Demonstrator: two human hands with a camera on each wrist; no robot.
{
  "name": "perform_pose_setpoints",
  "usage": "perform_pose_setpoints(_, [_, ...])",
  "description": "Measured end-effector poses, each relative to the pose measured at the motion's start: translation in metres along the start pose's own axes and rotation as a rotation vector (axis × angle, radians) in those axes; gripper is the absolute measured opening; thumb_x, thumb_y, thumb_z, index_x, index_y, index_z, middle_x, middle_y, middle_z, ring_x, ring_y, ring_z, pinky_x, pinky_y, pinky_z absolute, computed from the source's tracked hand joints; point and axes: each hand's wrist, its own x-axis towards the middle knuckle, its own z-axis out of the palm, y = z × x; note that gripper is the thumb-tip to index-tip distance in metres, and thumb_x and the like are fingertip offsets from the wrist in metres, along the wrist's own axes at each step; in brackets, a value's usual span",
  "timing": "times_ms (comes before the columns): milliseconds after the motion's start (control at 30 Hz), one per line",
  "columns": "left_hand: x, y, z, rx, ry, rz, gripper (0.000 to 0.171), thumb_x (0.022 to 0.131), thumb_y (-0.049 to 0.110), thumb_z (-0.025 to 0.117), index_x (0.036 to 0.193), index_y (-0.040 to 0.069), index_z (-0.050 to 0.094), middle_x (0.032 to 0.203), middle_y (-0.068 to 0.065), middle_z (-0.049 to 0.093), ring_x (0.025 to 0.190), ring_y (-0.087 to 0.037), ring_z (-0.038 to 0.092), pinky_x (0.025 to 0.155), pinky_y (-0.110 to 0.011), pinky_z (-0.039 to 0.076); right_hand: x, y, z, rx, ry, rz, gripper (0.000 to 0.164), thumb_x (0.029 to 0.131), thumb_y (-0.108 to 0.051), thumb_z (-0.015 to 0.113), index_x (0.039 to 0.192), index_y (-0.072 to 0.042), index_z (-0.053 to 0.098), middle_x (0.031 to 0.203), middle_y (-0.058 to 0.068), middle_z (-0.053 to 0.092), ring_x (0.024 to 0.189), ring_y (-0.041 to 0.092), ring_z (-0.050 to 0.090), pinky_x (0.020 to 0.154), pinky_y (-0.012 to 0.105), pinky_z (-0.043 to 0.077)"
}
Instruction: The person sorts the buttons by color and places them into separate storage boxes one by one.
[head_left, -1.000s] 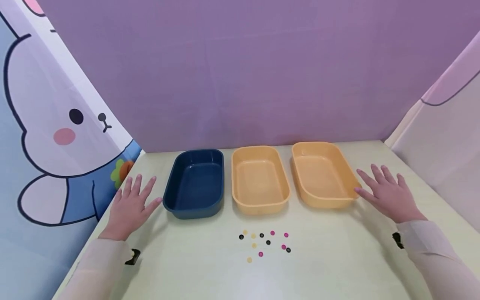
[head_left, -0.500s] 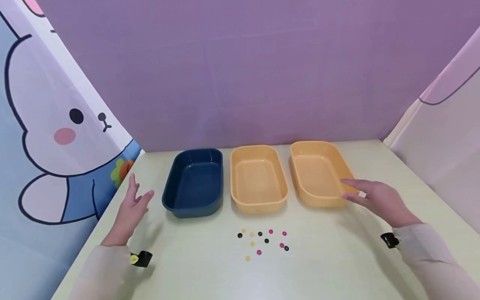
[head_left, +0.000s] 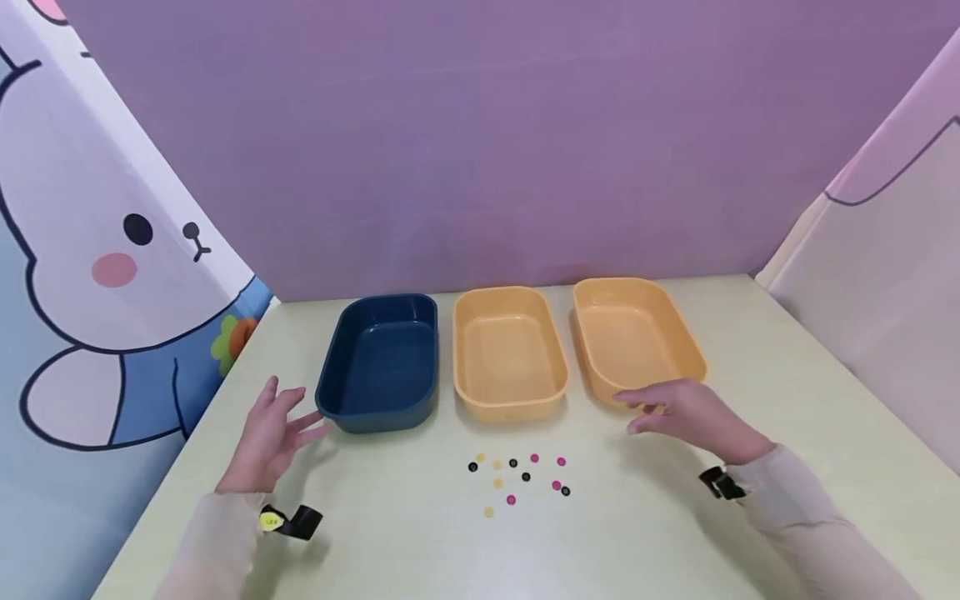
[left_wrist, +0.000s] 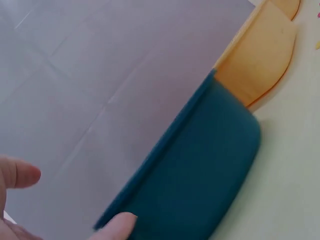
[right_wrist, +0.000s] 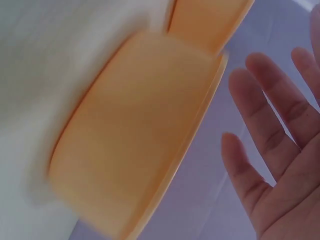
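My left hand (head_left: pixel 270 437) hovers with loosely spread fingers at the near left corner of a dark blue tray (head_left: pixel 382 423). In the left wrist view, a fingertip (left_wrist: pixel 120 225) overlaps that tray's rim. My right hand (head_left: pixel 693 417), palm down and holding nothing, is over the near side of the right-hand yellow tray (head_left: pixel 630 342). Its thumb and fingers stand apart, pointing left. Between these two trays is another yellow tray (head_left: pixel 513 410). In front of them lie small round button-like discs: several black discs (head_left: pixel 526 477), pink discs (head_left: pixel 511 500) and pale yellow discs (head_left: pixel 489 512).
The three trays stand in a row on a pale table (head_left: pixel 405 533). Behind them rises a purple cloth (head_left: pixel 480 167). A cartoon-printed cloth (head_left: pixel 67 208) borders the left side, and a pale cloth (head_left: pixel 892 275) the right. Both wrists carry black straps.
My right hand has moved left and turned palm down, from beside the right yellow tray to over its near side. My left hand has turned, its fingers now less spread. The discs lie as before.
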Motion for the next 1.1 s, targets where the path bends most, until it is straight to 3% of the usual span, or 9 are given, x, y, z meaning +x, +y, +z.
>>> perform_pose_setpoints(133, [0.0,-0.005,0.0,-0.038,0.063,-0.012,0.069,0.104,0.025,0.034,0.151,0.031,-0.016,0.16,-0.005,-0.009,0.14,-0.036,0.025,0.086,-0.031,0.051,0.011,-0.012,0.011,0.076,-0.131,-0.032,0.039,0.073,-0.016,0.081,0.109,-0.002,0.072,0.094,0.007,0.073,0.078,0.008,0.067,0.062,0.024,0.051])
perform_pose_setpoints(200, [0.0,-0.008,0.002,-0.042,0.096,-0.002,0.067,0.103,0.023,0.036,0.154,0.028,-0.009,0.16,-0.006,-0.003,0.135,-0.03,0.036,0.084,-0.029,0.052,0.014,-0.016,0.015,0.102,-0.185,-0.035,0.037,0.074,-0.014,0.081,0.109,-0.003,0.072,0.093,0.005,0.073,0.076,0.006,0.066,0.063,0.023,0.052])
perform_pose_setpoints(367, [0.004,-0.009,0.011,-0.035,0.114,0.019,0.067,0.102,0.016,0.041,0.156,0.02,0.003,0.154,-0.01,0.013,0.098,-0.012,0.058,0.082,-0.024,0.052,0.019,-0.026,0.024,0.13,-0.262,-0.045,0.036,0.075,-0.012,0.08,0.11,-0.006,0.073,0.091,0.001,0.073,0.073,0.001,0.063,0.064,0.023,0.052])
perform_pose_setpoints(500, [0.006,-0.007,0.017,-0.075,0.112,0.007,0.069,0.1,0.01,0.044,0.156,0.019,0.003,0.137,-0.008,0.031,0.077,-0.006,0.06,0.08,-0.02,0.052,0.025,-0.032,0.031,0.118,-0.312,-0.066,0.037,0.076,-0.015,0.08,0.112,-0.009,0.073,0.09,-0.003,0.072,0.072,-0.002,0.061,0.061,0.02,0.049])
perform_pose_setpoints(800, [0.011,-0.019,0.014,-0.12,0.103,-0.005,0.073,0.097,0.0,0.048,0.155,0.014,0.007,0.084,0.003,0.057,0.067,-0.005,0.061,0.076,-0.02,0.053,0.032,-0.042,0.043,0.099,-0.366,-0.147,0.032,0.075,-0.015,0.081,0.107,-0.01,0.075,0.073,-0.016,0.065,0.062,-0.008,0.053,0.057,0.016,0.044])
perform_pose_setpoints(900, [0.01,-0.021,0.015,-0.15,0.1,-0.009,0.073,0.096,-0.003,0.049,0.155,0.013,0.008,0.076,0.003,0.059,0.065,-0.006,0.061,0.074,-0.02,0.053,0.032,-0.043,0.045,0.084,-0.388,-0.132,0.032,0.075,-0.014,0.081,0.106,-0.012,0.075,0.071,-0.018,0.063,0.062,-0.008,0.051,0.058,0.016,0.044])
perform_pose_setpoints(1100, [0.01,-0.023,0.017,-0.168,0.096,-0.013,0.071,0.095,-0.004,0.049,0.154,0.012,0.012,0.078,-0.001,0.059,0.062,-0.007,0.06,0.071,-0.021,0.054,0.036,-0.041,0.052,0.055,-0.416,-0.116,0.034,0.076,-0.01,0.079,0.109,-0.015,0.075,0.062,-0.021,0.048,0.058,-0.006,0.04,0.056,0.016,0.038])
